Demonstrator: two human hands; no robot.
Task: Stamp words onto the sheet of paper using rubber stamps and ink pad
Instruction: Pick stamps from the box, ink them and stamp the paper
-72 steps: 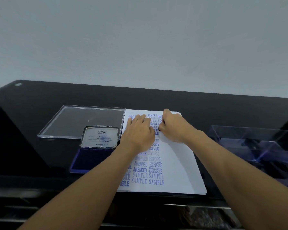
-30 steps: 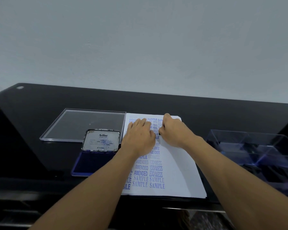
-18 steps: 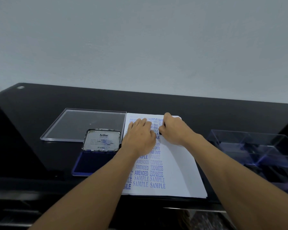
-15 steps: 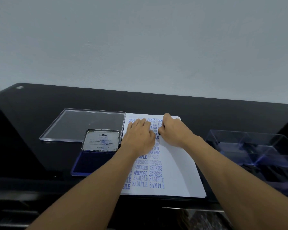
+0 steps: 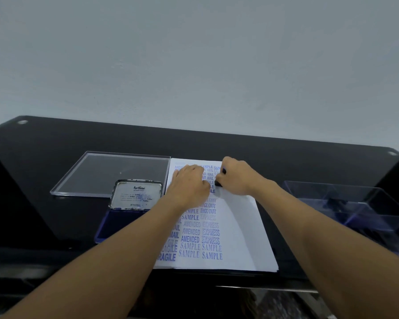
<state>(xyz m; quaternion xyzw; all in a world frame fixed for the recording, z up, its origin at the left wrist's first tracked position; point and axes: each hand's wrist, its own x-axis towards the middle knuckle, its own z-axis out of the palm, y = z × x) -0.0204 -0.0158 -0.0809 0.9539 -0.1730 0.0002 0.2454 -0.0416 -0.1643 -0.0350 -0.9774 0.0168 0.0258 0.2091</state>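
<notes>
A white sheet of paper point(image 5: 240, 226) lies on the black table, covered on its left half with blue stamped words such as SAMPLE, EXPRESS and AMENDED. My left hand point(image 5: 189, 187) rests flat on the upper part of the sheet with straight fingers. My right hand point(image 5: 237, 178) grips a small dark rubber stamp point(image 5: 219, 183) and holds it down on the paper near the top. Most of the stamp is hidden by the fingers. The open blue ink pad point(image 5: 115, 224) sits left of the sheet, its metal lid point(image 5: 136, 194) standing up.
A clear flat plastic lid point(image 5: 111, 173) lies behind the ink pad. At the right stands a clear plastic box point(image 5: 346, 203) with dark stamps inside. The black glossy table point(image 5: 55, 139) ends at a grey wall behind.
Both hands stay in nearly the same place on the top of the sheet. The right hand keeps the stamp down on the paper.
</notes>
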